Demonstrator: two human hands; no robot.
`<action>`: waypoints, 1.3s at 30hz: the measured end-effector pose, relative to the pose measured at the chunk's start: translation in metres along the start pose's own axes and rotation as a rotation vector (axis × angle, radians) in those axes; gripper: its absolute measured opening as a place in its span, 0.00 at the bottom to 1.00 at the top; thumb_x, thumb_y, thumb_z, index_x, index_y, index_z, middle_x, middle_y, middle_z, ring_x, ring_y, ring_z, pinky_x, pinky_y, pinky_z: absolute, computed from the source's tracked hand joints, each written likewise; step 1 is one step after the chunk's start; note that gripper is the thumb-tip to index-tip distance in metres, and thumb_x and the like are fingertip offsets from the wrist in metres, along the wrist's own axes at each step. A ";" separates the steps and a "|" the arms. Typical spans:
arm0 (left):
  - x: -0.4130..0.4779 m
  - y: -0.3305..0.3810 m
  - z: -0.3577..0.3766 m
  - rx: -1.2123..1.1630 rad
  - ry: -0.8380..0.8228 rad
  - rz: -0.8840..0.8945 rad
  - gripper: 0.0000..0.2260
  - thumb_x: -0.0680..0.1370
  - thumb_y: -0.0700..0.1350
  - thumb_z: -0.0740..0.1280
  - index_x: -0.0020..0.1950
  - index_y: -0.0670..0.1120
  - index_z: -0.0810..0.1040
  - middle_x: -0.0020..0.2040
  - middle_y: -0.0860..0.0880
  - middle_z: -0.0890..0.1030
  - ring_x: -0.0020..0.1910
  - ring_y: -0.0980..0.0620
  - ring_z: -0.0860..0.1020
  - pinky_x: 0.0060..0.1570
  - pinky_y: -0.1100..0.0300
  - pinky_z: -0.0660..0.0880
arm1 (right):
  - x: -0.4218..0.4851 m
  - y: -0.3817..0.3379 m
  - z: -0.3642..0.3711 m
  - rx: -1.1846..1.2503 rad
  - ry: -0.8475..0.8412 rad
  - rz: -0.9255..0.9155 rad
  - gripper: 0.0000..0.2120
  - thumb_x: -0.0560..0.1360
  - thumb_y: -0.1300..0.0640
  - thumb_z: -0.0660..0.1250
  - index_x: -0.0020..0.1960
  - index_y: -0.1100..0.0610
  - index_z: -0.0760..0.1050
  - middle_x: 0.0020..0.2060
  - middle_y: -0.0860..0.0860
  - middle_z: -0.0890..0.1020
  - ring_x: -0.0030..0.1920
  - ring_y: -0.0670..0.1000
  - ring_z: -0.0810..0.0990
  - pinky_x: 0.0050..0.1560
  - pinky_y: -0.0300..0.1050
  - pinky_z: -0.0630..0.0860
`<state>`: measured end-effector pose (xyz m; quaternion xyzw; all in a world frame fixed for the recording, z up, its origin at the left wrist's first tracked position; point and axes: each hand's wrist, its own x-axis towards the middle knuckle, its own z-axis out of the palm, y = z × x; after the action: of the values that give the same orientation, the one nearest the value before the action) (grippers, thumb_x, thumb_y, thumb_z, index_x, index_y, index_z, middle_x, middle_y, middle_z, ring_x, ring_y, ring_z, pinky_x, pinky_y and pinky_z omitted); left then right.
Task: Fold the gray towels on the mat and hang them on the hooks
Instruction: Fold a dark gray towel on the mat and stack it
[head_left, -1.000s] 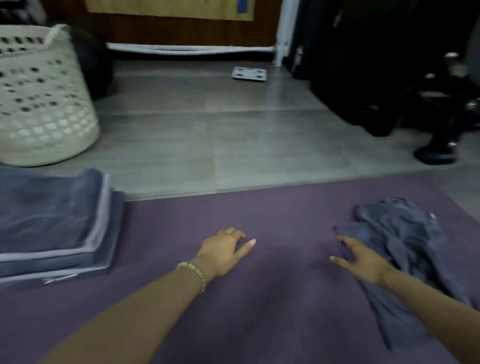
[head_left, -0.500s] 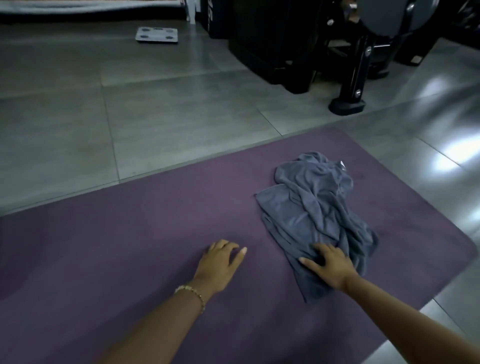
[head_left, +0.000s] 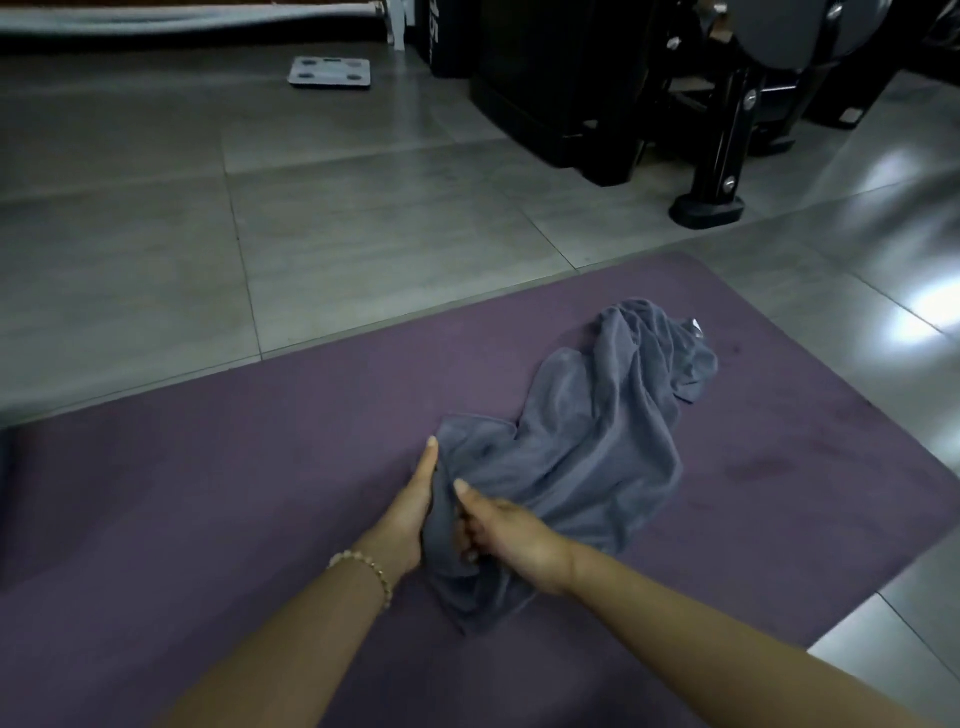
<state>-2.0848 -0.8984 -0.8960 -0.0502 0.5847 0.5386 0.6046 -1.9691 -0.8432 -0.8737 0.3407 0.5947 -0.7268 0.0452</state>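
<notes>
Head view: A person's two hands meet at 6 o'clock on a purple mat (head_left: 208, 493), both closed on the near end of a crumpled gray towel (head_left: 587, 441). The left hand (head_left: 410, 514), with a beaded bracelet (head_left: 363, 564) on its wrist, lays its thumb along the cloth's left edge, and its fingers are hidden under the fold. The right hand (head_left: 511, 535) touches it on the other side, fingers curled into the bunched fabric and thumb on top.

Half a second earlier the hands were apart. The left lay flat on the bare mat, clear of the towel, and the right only rested its fingers on the towel's near edge. The towel was then a loose heap. It now trails in a long ridge from the hands toward 2 o'clock, its near end gathered and drawn toward the person.

A small white tag (head_left: 696, 328) shows at the towel's far end, at 2 o'clock, too small to read. Pale marks on a black block (head_left: 441, 36) at 12 o'clock are too blurred to make out. A bathroom scale (head_left: 330, 71) lies on the gray tiled floor (head_left: 363, 208) at 11 o'clock, with no legible writing. The foot of a black equipment stand (head_left: 709, 208) sits on the tiles at 1 o'clock, beyond the mat's far edge.
</notes>
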 end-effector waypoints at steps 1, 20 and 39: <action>-0.002 0.003 -0.010 0.035 0.084 0.046 0.33 0.73 0.67 0.61 0.61 0.41 0.78 0.54 0.39 0.82 0.53 0.42 0.80 0.57 0.48 0.77 | 0.003 -0.003 -0.002 -0.003 0.029 -0.006 0.20 0.82 0.46 0.53 0.39 0.55 0.74 0.30 0.48 0.78 0.32 0.46 0.76 0.37 0.36 0.73; -0.125 -0.010 -0.309 1.052 0.429 0.095 0.27 0.75 0.67 0.54 0.61 0.49 0.77 0.60 0.51 0.79 0.59 0.50 0.76 0.60 0.58 0.69 | 0.087 -0.021 0.072 -0.905 0.124 -0.258 0.25 0.77 0.41 0.62 0.68 0.53 0.70 0.68 0.49 0.70 0.70 0.49 0.67 0.71 0.41 0.59; -0.042 0.013 -0.244 1.456 0.311 0.802 0.12 0.78 0.56 0.63 0.41 0.49 0.75 0.44 0.54 0.70 0.48 0.55 0.67 0.53 0.60 0.63 | 0.064 -0.004 0.050 -1.195 -0.011 -0.218 0.16 0.77 0.40 0.60 0.38 0.50 0.73 0.45 0.45 0.77 0.52 0.43 0.71 0.66 0.44 0.62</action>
<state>-2.2423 -1.0867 -0.9329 0.4896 0.8359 0.1882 0.1614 -2.0422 -0.8644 -0.9025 0.1898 0.9310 -0.2694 0.1568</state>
